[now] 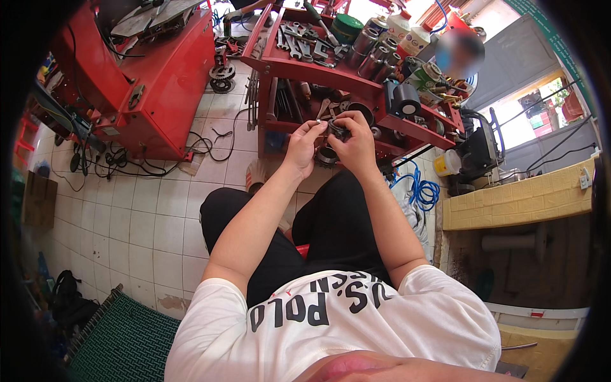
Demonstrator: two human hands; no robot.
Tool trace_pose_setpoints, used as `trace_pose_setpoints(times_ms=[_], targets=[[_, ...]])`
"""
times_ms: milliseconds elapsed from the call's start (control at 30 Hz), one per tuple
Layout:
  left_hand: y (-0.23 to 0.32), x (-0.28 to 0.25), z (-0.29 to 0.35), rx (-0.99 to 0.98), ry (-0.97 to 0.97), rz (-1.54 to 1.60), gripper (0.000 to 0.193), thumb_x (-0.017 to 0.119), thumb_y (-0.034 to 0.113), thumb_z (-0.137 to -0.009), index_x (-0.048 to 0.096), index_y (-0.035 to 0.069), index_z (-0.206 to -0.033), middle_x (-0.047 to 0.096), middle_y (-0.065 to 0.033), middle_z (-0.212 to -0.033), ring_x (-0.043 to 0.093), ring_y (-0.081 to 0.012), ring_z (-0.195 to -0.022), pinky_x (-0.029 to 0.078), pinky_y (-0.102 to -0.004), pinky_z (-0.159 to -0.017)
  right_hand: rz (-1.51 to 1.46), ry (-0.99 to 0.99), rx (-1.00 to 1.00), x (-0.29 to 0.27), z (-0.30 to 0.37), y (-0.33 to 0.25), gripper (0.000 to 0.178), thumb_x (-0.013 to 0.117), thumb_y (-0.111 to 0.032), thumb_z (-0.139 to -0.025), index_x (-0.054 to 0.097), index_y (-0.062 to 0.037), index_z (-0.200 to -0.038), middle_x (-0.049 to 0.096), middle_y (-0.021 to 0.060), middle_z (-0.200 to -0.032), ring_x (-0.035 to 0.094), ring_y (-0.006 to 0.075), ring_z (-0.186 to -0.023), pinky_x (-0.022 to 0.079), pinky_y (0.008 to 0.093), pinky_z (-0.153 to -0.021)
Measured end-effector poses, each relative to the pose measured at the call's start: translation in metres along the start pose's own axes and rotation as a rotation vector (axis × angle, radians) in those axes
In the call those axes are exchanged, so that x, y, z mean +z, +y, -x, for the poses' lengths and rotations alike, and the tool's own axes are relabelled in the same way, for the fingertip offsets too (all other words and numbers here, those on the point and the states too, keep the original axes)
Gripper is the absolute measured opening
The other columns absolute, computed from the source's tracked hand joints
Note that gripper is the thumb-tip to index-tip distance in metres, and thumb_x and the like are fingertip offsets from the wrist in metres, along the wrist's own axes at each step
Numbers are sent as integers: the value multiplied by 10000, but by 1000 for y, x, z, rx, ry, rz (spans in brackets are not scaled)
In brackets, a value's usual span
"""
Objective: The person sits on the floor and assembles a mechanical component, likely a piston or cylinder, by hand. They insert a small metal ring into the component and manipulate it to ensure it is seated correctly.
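Observation:
In front of the red tool cart, both of my hands are raised close together above my knees. My right hand is closed around a small dark metal part, whose exact kind I cannot make out. Just beside it, the thumb and fingertips of my left hand are pinched together. Something small and pale shows at those fingertips, too small to name. Behind my hands, the cart's lower shelf holds loose tools and metal parts, partly hidden by my fingers.
Wrenches, metal cylinders and bottles crowd the cart's top. A large red machine stands left, with black cables on the tiled floor. Right are a blue hose and yellow ledge. Another person is beyond the cart.

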State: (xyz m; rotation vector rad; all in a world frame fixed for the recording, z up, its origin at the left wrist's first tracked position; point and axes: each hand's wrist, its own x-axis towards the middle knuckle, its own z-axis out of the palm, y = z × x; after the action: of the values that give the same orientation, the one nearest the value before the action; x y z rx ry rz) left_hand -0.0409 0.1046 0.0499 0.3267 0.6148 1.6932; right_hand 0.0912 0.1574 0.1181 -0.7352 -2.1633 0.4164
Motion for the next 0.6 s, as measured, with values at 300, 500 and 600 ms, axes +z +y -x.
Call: trace_pose_setpoints(times_ms=[300,500,600], targets=[[-1,3,3,27,14,-19,126,744,232,-963,656,149,-995,709,25,-937,659,-73,-801,508,-235,-721,-10,-7,9,-1,0,-1,272,783,-89,-720,717,1,-968,656,97,-1085,676,281,-991,552,362,-817],[-4,1,-1,71,15,-35,176,735,269,-983,653,116,-1018,709,5,-932,653,-73,-793,512,-225,-718,-1,-7,1,0,-1,-1,278,788,-93,-720,719,1,-972,655,97,-1089,671,278,-980,548,358,-789],[-3,3,-1,85,12,-23,164,735,236,-983,654,98,-1020,710,-5,-931,656,-77,-802,521,-230,-731,-7,1,-3,0,-1,0,281,789,-95,-718,719,2,-972,652,101,-1084,669,280,-975,547,359,-790]])
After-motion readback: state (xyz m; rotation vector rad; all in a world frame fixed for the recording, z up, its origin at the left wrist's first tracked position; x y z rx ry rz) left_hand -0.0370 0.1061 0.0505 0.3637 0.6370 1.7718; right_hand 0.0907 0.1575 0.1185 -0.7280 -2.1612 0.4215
